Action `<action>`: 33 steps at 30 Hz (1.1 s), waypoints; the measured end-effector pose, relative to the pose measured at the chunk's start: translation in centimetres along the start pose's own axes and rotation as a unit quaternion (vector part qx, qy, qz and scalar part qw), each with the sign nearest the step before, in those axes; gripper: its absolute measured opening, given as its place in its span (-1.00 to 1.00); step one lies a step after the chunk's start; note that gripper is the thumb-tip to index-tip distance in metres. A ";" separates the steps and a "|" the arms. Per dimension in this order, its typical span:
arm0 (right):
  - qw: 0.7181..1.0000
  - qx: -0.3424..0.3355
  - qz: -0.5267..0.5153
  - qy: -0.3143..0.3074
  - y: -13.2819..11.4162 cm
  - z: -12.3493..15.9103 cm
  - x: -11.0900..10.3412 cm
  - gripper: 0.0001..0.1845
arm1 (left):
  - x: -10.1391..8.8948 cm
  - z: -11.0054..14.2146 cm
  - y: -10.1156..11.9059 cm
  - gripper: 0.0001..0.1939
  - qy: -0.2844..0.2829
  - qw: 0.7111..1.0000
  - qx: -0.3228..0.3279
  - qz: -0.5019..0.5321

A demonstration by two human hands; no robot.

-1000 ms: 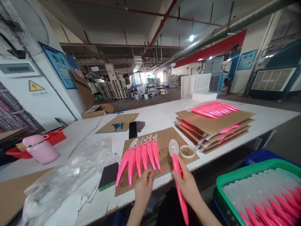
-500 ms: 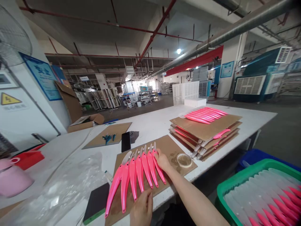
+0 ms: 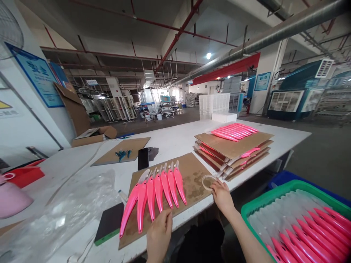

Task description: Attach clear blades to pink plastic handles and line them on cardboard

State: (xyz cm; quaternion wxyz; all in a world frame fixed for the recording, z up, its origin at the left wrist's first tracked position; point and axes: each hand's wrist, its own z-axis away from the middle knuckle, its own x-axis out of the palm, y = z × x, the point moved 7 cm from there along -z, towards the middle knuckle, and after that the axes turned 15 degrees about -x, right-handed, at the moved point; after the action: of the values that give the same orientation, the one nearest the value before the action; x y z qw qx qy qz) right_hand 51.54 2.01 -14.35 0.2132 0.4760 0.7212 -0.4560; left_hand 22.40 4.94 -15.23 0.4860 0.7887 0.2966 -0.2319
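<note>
A row of pink fishing lures (image 3: 158,191) with clear lips lies side by side on a brown cardboard sheet (image 3: 192,168). Just below their tails is my left hand (image 3: 160,233), its fingers curled and pressed together; whatever they may hold is hidden. My right hand (image 3: 221,195) is at the sheet's right edge, thumb and fingers closed on the rim of a shallow round clear dish (image 3: 204,181). Wet-looking spots darken the cardboard between the dish and the lures.
Stacked cardboard sheets (image 3: 233,148) carry more pink lures at the right. A green basket (image 3: 246,208) of lures stands beside the table. Left of the row are a dark block with a green base (image 3: 109,223), clear plastic bags (image 3: 79,204) and a phone (image 3: 143,159).
My right hand has left the rightmost lure and moved right and toward me to the round dish. My left hand stays closed near the tails. The view has shifted slightly.
</note>
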 end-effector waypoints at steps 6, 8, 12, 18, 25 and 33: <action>0.994 0.005 -0.113 -0.004 -6.1 6.2 0.0 -0.77 | -0.8 1.7 -0.6 -0.59 -0.043 0.968 -0.169 0.179; 0.969 0.035 -0.243 -0.013 -8.2 9.0 0.7 -0.76 | -0.7 3.9 0.5 -0.56 -0.063 0.952 -0.180 0.239; 0.876 0.079 -0.475 -0.019 -11.1 13.3 1.2 -0.71 | -0.7 7.9 5.0 -0.54 -0.127 0.958 -0.085 0.241; 0.853 0.084 -0.515 -0.011 -12.0 15.5 0.1 -0.65 | -1.0 9.7 8.7 -0.58 -0.189 0.969 0.008 0.158; 0.903 0.038 -0.427 -0.024 -12.0 16.7 0.0 -0.65 | -1.6 10.0 9.5 -0.86 -0.168 0.962 -0.014 0.214; 0.975 0.005 -0.221 0.010 -10.7 16.3 -2.2 -0.67 | -1.9 10.6 9.9 -0.83 -0.154 0.951 -0.027 0.265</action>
State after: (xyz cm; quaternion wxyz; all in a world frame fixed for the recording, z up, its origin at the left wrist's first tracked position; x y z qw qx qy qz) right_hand 41.01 -14.49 -15.92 0.0976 0.3103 0.8085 -0.4904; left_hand 27.07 -8.55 -12.22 0.5910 0.7801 0.0040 -0.2053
